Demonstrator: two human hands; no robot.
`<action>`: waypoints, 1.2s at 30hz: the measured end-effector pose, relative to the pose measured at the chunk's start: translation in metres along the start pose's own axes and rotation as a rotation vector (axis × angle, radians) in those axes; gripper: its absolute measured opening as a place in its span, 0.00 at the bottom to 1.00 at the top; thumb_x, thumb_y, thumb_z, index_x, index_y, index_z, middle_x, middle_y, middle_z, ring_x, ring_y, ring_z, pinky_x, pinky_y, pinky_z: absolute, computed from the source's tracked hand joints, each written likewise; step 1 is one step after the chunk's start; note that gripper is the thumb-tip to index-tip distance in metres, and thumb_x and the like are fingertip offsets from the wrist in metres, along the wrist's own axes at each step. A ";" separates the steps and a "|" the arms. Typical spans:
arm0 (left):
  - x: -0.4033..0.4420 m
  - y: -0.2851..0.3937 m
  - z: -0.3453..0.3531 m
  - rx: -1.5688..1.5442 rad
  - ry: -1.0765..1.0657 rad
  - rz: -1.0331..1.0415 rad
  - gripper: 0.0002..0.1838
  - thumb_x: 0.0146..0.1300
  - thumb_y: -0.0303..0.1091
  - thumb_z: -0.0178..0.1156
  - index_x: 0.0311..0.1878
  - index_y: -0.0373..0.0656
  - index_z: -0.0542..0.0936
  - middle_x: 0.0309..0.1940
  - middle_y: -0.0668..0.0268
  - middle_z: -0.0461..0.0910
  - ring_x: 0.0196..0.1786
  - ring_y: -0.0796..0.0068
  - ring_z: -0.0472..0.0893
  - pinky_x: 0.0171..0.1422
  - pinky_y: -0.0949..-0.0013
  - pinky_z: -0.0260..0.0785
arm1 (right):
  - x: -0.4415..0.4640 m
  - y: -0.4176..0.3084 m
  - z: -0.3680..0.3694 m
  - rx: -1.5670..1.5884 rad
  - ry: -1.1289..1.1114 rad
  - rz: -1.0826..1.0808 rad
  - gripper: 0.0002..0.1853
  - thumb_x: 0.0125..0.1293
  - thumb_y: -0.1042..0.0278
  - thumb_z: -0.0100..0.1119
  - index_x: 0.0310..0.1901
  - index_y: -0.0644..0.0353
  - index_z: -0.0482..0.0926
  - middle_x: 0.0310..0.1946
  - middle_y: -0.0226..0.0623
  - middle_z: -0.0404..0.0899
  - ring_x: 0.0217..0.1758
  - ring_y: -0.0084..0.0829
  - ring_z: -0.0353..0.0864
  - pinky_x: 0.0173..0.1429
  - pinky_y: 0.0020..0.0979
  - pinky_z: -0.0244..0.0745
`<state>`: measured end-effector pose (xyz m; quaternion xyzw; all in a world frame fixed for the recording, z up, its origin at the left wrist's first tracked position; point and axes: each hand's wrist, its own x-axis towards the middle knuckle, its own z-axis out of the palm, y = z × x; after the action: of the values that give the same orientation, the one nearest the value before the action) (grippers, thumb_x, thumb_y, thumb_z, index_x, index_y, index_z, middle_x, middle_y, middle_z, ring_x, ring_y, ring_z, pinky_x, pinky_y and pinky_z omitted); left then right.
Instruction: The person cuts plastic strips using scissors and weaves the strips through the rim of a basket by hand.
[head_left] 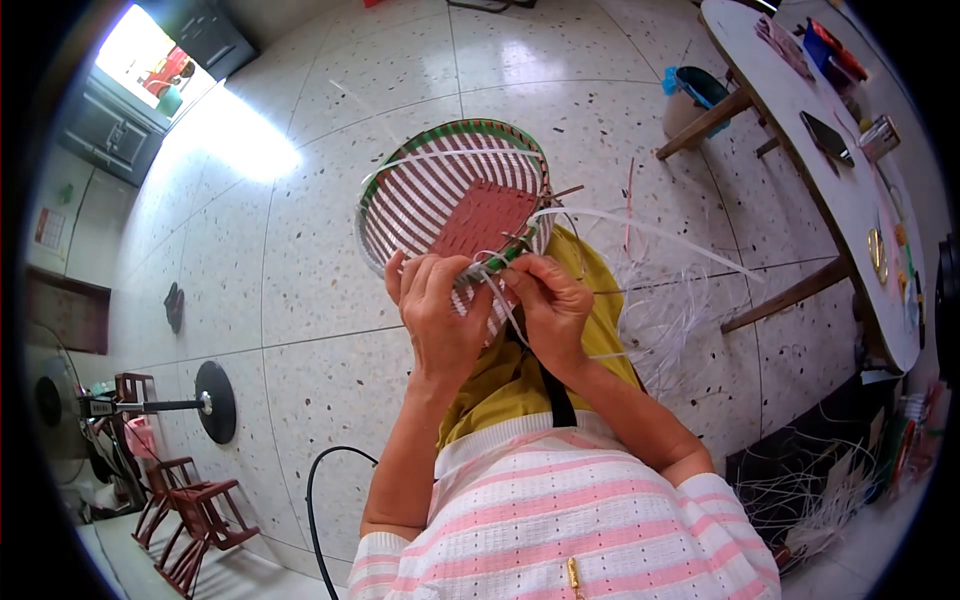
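Green-rimmed, the woven basket [472, 218] looks light and springy, best held by its stiffer rim [511, 252], which the left hand [440, 318] and right hand [556, 312] grip, fingers closed.

Basket [452, 200]: plastic-looking woven strips, ribbed surface. Floor [330, 220] we see: smooth, glossy, speckled terrazzo. Stools [205, 510]: brown wood look. Our striped top [560, 510]: matt, textured knit cloth.
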<state>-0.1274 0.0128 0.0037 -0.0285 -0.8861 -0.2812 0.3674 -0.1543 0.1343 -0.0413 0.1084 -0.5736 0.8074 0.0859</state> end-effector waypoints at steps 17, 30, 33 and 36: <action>-0.004 -0.004 0.012 0.018 0.104 0.010 0.15 0.40 0.26 0.70 0.34 0.44 0.78 0.28 0.66 0.77 0.41 0.63 0.77 0.69 0.54 0.55 | 0.008 -0.005 0.002 -0.159 -0.040 -0.105 0.07 0.58 0.81 0.68 0.39 0.66 0.84 0.33 0.30 0.73 0.34 0.20 0.74 0.40 0.21 0.71; -0.001 0.002 0.010 0.011 0.124 -0.036 0.13 0.41 0.27 0.70 0.31 0.44 0.77 0.27 0.66 0.76 0.39 0.63 0.76 0.67 0.55 0.56 | 0.005 -0.019 0.006 -0.354 -0.028 -0.200 0.05 0.62 0.82 0.62 0.40 0.67 0.80 0.34 0.39 0.78 0.33 0.29 0.82 0.37 0.26 0.75; -0.002 0.002 0.009 0.015 0.115 -0.048 0.13 0.41 0.26 0.70 0.31 0.44 0.78 0.27 0.66 0.77 0.40 0.62 0.76 0.68 0.55 0.56 | 0.005 -0.021 0.005 -0.432 -0.025 -0.285 0.06 0.61 0.82 0.61 0.40 0.67 0.80 0.34 0.42 0.79 0.33 0.35 0.82 0.37 0.29 0.76; -0.002 0.002 0.008 0.021 0.096 -0.043 0.13 0.42 0.26 0.69 0.33 0.44 0.78 0.28 0.65 0.77 0.41 0.62 0.76 0.68 0.54 0.55 | 0.005 -0.023 0.005 -0.471 -0.029 -0.311 0.07 0.61 0.83 0.60 0.40 0.67 0.80 0.34 0.44 0.80 0.34 0.39 0.82 0.38 0.31 0.77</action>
<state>-0.1304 0.0185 -0.0015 0.0081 -0.8707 -0.2806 0.4038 -0.1527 0.1370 -0.0172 0.1835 -0.7231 0.6274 0.2233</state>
